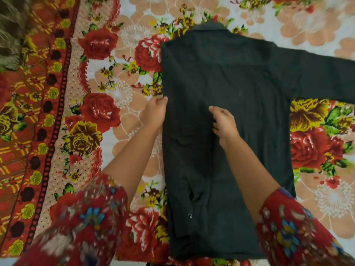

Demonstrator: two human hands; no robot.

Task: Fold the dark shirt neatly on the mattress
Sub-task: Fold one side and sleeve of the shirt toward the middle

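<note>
The left sleeve (86, 217) of loose red printed fabric fills the view at 7 o'clock. Scattered over it are blue star-shaped flowers, grey-white petals and darker red patches, blurred toward the lower edge. The right sleeve (292, 227), at 5 o'clock, is the same red cloth with blue and yellow blooms, pale leaf shapes and a purple-blue strip along its hem. Both sleeves end near the elbow — beyond them the left hand (155, 112) and right hand (223, 122) are bare.

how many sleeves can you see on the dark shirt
2. On the dark long-sleeved cloth shirt, the outstretched sleeve lies flat to the right; the folded sleeve runs down its left side, cuff near the hem.
</note>
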